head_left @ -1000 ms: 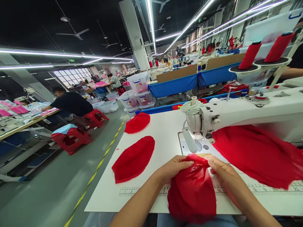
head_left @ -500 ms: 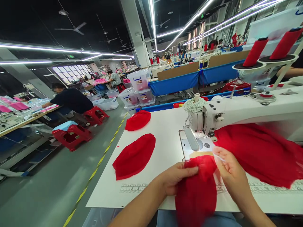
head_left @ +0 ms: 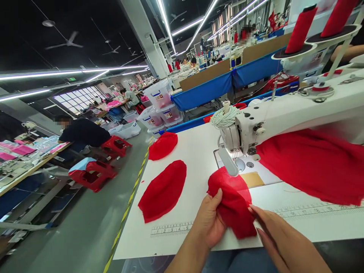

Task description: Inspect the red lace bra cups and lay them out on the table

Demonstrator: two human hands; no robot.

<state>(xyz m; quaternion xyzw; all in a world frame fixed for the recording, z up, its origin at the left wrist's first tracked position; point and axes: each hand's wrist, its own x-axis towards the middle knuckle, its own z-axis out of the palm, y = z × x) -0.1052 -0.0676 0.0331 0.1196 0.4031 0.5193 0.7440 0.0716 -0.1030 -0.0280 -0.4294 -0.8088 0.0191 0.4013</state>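
Observation:
My left hand (head_left: 209,222) grips the lower left edge of a small red mesh fabric piece (head_left: 231,197) lying on the white sewing table (head_left: 199,148), just in front of the presser foot of the white sewing machine (head_left: 284,117). The thumb presses on top of the cloth. My right hand (head_left: 280,242) rests at the piece's right lower edge, fingers stretched out and touching it. A large pile of red fabric (head_left: 315,163) lies under the machine arm to the right.
Two more red oval pieces (head_left: 163,189) (head_left: 163,145) lie on the table's left side. Red thread cones (head_left: 301,24) stand on the machine. A person in black (head_left: 82,131) sits at a left bench near red stools (head_left: 92,172). Plastic bins (head_left: 159,106) stand beyond.
The red piece has moved from the table's near edge up toward the presser foot. My right hand let go of its top and dropped to its lower right edge. The camera tilted.

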